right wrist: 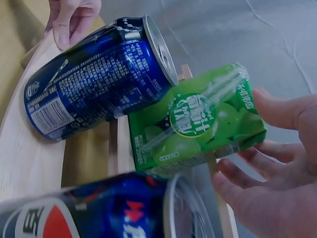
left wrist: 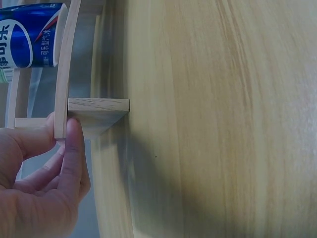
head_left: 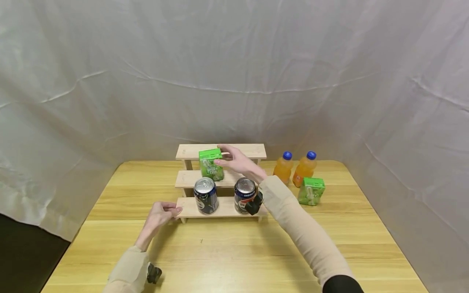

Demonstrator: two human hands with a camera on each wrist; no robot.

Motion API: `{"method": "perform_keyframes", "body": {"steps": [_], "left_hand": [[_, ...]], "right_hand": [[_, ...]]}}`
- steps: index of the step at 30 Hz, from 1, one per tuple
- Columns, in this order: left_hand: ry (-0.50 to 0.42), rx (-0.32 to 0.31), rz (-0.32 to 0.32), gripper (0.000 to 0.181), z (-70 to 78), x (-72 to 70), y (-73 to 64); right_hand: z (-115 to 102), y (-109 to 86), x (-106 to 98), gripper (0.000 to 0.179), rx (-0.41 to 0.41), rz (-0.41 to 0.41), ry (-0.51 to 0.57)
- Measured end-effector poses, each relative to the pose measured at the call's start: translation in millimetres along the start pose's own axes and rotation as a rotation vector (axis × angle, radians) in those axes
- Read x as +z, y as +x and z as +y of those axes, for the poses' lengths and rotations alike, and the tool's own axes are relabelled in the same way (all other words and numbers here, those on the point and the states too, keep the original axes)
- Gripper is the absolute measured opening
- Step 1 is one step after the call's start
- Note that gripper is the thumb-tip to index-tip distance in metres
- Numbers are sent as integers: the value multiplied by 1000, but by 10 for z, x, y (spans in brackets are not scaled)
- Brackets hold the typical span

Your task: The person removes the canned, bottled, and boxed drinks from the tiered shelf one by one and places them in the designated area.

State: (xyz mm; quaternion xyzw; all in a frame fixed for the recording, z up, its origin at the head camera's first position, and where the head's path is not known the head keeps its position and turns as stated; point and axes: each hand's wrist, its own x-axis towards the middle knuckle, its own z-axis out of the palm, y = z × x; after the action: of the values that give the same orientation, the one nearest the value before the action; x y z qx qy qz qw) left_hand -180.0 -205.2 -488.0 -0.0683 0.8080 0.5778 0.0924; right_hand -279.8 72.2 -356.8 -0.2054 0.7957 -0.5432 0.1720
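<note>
My right hand [head_left: 238, 162] is at the upper right of a green juice carton [head_left: 211, 165] on the middle shelf of a small wooden rack [head_left: 187, 178]. Its thumb lies at the carton's front and a finger reaches behind the top, in a pinch; part of that finger is hidden in the right wrist view. My left hand [left wrist: 49, 173] pinches the left end of the rack's lowest board [left wrist: 63, 99] between thumb and fingers. On that board stand two dark blue cola cans, the left can [head_left: 206, 196] and the right can [head_left: 244, 195].
Right of the rack, two orange drink bottles with blue caps, the nearer-to-rack bottle [head_left: 283, 167] and the outer bottle [head_left: 305, 169], stand on the wooden table [head_left: 227, 252]. A second green carton [head_left: 311, 191] is before them. Grey cloth [head_left: 234, 81] surrounds the table's back and sides.
</note>
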Motion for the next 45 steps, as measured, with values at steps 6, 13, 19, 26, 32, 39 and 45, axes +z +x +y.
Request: {"method": "perform_keyframes", "body": {"steps": [6,13,19,26,32,39,45], "left_hand": [[4,-14,0,41,1,4,2],[0,-19,7,41,-15,1,13],[-10,-17,9,42,-16,-20,11],[-1,-35,19,43,-12,-14,4],[2,-55,25,42,4,6,-17],[-8,-57,21,41,3,21,-18],[-8,-50,19,39,-9,42,-19]], "right_hand": [[16,36,44,60,3,40,-17],[26,67,96,47,-13,86,1],[2,48,110,39,-74,137,-118],[-75,-141,-54,38,-148,226,-147],[-113,-465,-359,37,-225,302,-203],[-43,-862,-763,37,-235,359,-259],[152,-1162,-1072,36,-187,392,-366]]}}
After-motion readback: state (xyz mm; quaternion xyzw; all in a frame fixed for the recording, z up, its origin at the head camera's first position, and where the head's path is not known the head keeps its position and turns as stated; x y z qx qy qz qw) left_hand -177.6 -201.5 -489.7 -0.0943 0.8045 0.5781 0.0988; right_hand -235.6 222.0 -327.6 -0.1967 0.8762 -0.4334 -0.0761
